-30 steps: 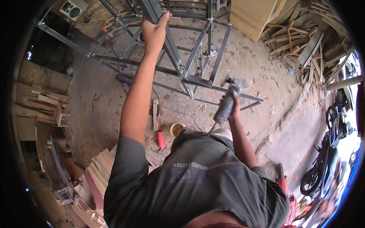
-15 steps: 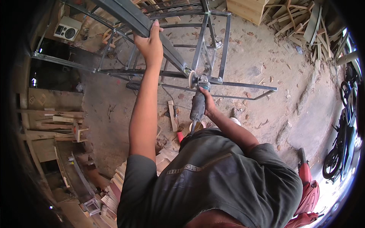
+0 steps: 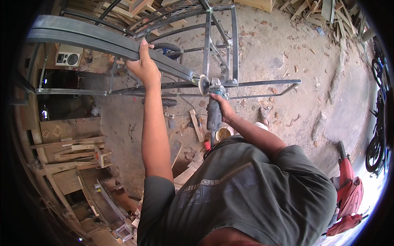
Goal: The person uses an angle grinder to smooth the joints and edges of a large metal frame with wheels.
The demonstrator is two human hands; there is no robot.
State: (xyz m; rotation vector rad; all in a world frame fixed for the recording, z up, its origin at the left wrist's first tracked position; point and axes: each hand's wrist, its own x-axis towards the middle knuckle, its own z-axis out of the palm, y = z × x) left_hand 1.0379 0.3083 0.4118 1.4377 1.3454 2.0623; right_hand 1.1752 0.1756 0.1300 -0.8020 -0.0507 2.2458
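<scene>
My left hand (image 3: 144, 67) is closed round a long dark metal bar (image 3: 98, 46), its thumb lying on top. The bar slants from the upper left toward the middle, its near end beside the grinding disc (image 3: 203, 85). In my right hand (image 3: 221, 105) is an angle grinder (image 3: 214, 115), gripped by its body, its head pointing away from me. The disc stands at the bar's end; whether it touches I cannot tell. Around and behind lies a welded metal frame (image 3: 235, 45) of square tubes.
Wood scraps (image 3: 312, 14) are heaped at the far right, and boards (image 3: 78, 149) are stacked at the left. A speaker (image 3: 68, 56) stands at the far left. Motorcycles (image 3: 375, 147) line the right edge. A loose wood strip (image 3: 196, 126) lies on the dirt floor (image 3: 271, 65).
The bar has swung to a flatter slant, its far end now farther left and lower. My left hand has moved left and down with it. The grinder stays at the bar's near end.
</scene>
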